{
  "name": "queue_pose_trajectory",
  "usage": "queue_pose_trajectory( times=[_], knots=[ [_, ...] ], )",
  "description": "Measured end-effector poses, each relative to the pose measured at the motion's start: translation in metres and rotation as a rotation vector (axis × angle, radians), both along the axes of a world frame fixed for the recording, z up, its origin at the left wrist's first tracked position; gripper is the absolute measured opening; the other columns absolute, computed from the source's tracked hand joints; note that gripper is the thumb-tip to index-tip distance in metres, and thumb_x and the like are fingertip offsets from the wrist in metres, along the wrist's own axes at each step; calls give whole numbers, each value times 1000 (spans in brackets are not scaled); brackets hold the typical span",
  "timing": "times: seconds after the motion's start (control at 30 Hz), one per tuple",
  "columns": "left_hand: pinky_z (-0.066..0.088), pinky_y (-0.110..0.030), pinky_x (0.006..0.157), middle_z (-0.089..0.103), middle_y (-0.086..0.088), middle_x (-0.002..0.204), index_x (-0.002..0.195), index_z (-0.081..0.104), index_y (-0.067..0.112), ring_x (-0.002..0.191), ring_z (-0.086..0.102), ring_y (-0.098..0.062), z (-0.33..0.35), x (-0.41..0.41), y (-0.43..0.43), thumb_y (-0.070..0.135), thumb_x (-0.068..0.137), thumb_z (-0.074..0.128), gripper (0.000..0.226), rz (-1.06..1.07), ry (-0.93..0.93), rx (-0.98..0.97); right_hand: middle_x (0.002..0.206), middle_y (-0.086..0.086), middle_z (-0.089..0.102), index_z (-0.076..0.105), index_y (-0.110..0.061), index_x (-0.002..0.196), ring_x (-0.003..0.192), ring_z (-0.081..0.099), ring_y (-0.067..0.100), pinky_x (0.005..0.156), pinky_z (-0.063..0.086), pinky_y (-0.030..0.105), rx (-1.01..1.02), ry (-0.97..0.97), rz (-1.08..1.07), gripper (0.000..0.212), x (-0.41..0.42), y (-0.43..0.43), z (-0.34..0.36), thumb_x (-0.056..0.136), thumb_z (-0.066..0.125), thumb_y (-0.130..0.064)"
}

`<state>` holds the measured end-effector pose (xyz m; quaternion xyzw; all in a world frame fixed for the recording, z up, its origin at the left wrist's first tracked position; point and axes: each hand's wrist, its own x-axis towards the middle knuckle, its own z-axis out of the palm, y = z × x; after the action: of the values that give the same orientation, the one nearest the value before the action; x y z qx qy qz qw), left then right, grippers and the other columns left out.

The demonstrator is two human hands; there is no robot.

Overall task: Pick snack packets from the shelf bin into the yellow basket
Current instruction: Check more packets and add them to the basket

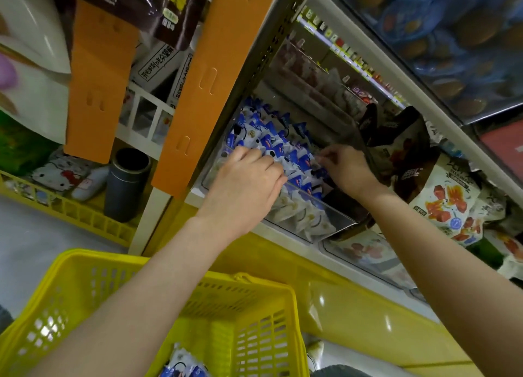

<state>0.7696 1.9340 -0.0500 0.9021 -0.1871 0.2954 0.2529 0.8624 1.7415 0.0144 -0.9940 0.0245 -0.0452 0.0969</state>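
A clear plastic shelf bin (338, 222) holds several small blue-and-white snack packets (271, 139). My left hand (249, 175) reaches into the bin, its fingers curled down among the packets. My right hand (343, 167) is at the right side of the bin, fingertips pinching the top of a packet there. The yellow basket (240, 306) stands below in front of the shelf, with a few of the same packets (184, 365) lying in its bottom.
Orange upright panels (203, 73) flank the shelf on the left. Larger brown and white snack bags (441, 195) fill the shelf to the right of the bin. A dark cylindrical cup (127, 184) and a yellow tray (70, 209) sit at the left.
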Motion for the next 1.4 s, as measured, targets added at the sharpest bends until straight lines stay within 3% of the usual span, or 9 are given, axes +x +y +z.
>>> queue_pose_trajectory(
  times=[0.07,0.23,0.5,0.6,0.73,0.87,1.1,1.23,1.4],
  knots=[
    [47,-34,83,71,-3,82,89,70,11,80,64,-22,0,0,0,27,90,40,33,1,-11,-12,98,1,59,61,-15,110,81,53,11,73,41,26,-131,-67,10,20,-2,-5,9,93,54,-24],
    [44,-35,84,71,-2,83,90,69,13,82,64,-22,-2,0,2,28,92,32,41,-35,-7,-60,106,11,61,58,-8,115,82,53,17,72,42,30,-329,109,-57,26,3,-2,10,93,54,-21],
    [35,-35,90,70,-2,94,98,68,13,91,61,-21,-7,4,2,25,96,44,26,-76,-10,-96,82,5,56,59,-6,98,66,53,14,53,39,22,-214,185,-225,18,17,6,-8,88,61,-21],
    [38,-36,90,70,-1,93,97,68,14,90,61,-20,-7,4,2,24,95,44,26,-75,-23,-94,89,9,59,60,-4,99,81,59,21,67,47,28,-143,154,-260,22,17,7,-8,85,65,-20],
    [32,-34,94,69,0,98,101,66,15,95,59,-19,-5,0,-1,21,96,44,23,-103,-6,-72,96,11,63,62,-5,101,76,56,17,59,45,23,-97,122,-259,21,7,8,-7,83,67,-15],
    [20,-27,96,65,1,106,107,62,16,104,54,-18,-4,-2,1,16,96,44,21,-128,28,-202,108,11,63,57,-7,115,89,58,19,77,50,31,-44,-95,-158,30,-15,13,5,85,62,-8],
    [36,-27,86,57,1,101,104,59,14,97,48,-13,-17,-52,-35,16,94,38,23,-217,117,-452,102,-7,58,56,-14,114,88,57,-2,79,48,8,191,-526,225,30,-108,12,16,85,63,-10],
    [39,-31,86,58,-1,100,103,60,12,97,51,-16,-57,-85,-68,21,93,36,27,-260,326,-643,103,-8,53,55,-11,113,93,57,5,83,50,15,243,-714,349,34,-175,-6,-22,82,65,-1],
    [40,-25,91,59,-2,102,102,58,12,100,54,-17,-110,-119,-96,9,96,42,17,-271,588,-859,97,-10,53,57,-16,108,90,56,4,79,51,22,328,-650,316,29,-235,-36,-83,82,62,-6]
  ],
)
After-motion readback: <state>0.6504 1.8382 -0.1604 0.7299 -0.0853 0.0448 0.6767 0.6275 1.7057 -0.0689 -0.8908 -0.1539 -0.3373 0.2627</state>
